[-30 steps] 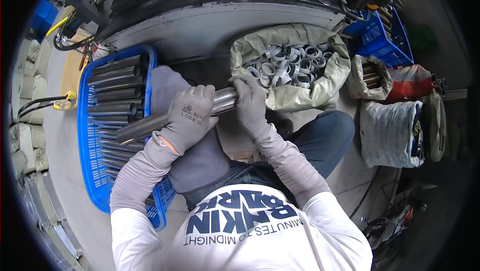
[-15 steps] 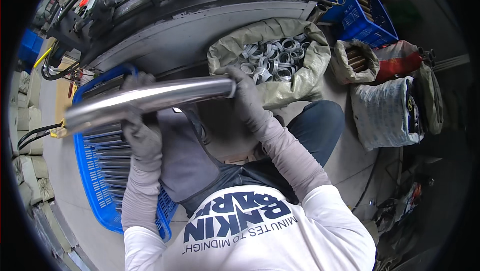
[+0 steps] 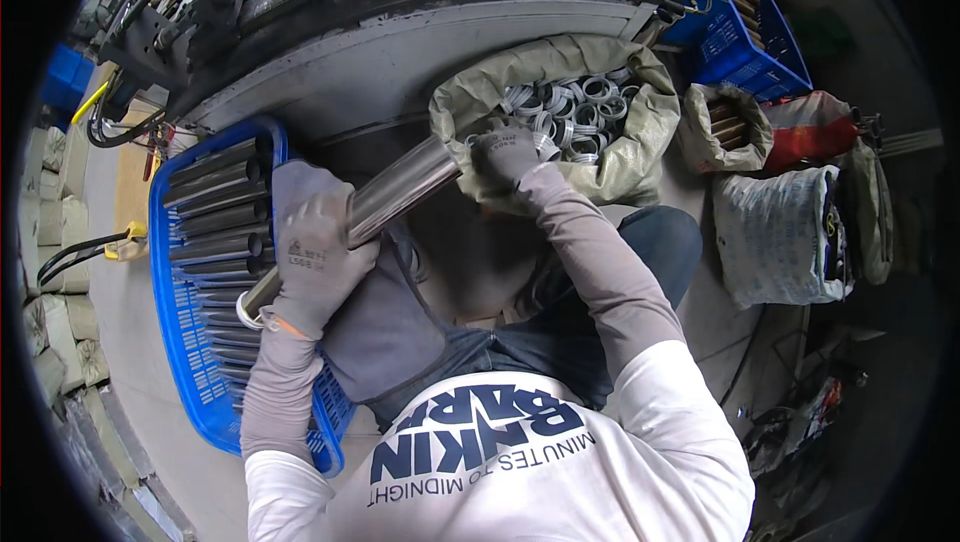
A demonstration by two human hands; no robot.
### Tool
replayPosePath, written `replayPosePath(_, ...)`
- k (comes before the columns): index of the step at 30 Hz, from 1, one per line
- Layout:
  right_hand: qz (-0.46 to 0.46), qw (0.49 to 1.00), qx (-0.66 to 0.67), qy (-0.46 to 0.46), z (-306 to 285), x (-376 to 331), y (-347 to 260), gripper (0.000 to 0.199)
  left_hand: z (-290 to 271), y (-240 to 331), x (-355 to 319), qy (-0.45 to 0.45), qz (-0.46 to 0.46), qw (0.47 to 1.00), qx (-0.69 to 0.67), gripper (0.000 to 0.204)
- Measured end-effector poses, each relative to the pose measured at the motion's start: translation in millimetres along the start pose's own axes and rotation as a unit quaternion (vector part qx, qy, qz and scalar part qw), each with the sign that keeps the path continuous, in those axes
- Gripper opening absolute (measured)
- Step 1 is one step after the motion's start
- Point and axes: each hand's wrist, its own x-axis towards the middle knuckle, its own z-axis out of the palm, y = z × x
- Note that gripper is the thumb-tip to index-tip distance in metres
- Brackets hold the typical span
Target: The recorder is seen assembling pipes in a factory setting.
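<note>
One view only: a fisheye camera on the person's head, looking steeply down over the chest and lap. It sits close, so both forearms rise from the lower edge toward the centre. The left hand [image 3: 312, 252] and right hand [image 3: 508, 154] fall mid-frame; the blue crate [image 3: 170, 342] lies at left, the sack [image 3: 630, 157] above centre, and straight edges bend toward the dark rim

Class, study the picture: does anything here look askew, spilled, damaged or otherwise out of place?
Nothing stands out. The left hand holds a metal tube at a slant, the right hand reaches into the sack of rings, and the other tubes lie in neat rows in the blue crate. Nothing looks spilled.
</note>
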Motion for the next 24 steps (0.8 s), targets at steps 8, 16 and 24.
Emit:
replayPosePath(8,0.190,0.826,0.531,-0.002,-54,-40,-1,0.026,12,-11,1,0.024,-0.011,1.000,0.007,0.054)
replayPosePath(16,-0.050,0.753,0.623,0.206,-97,-100,-20,0.030,10,1,9,-0.012,-0.014,1.000,-0.016,0.063)
replayPosePath(24,-0.040,0.764,0.595,0.245,-131,-100,-76,0.035,12,8,8,-0.013,0.030,0.999,0.022,0.052)
